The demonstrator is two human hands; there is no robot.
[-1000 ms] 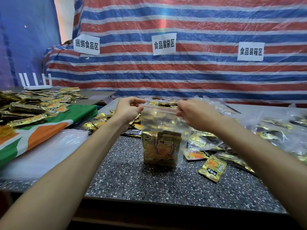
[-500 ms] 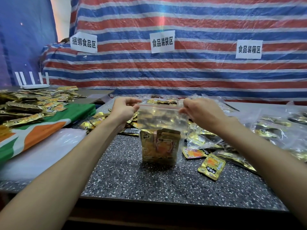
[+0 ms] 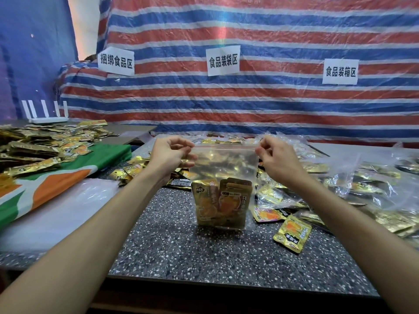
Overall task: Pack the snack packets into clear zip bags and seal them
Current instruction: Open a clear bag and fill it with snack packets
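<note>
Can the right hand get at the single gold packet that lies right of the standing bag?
Probably yes: the packet lies uncovered on the table, but the right hand must first release the zip bag corner.

Snack pkts (image 3: 221, 202) in zip bag (image 3: 223, 159), on table (image 3: 204, 252); loose pkt (image 3: 292, 233) R.

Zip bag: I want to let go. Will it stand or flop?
Top likely flops: the zip bag is thin film, pinched by left hand and right hand. Snack packets sit low, so the base may stand.
</note>
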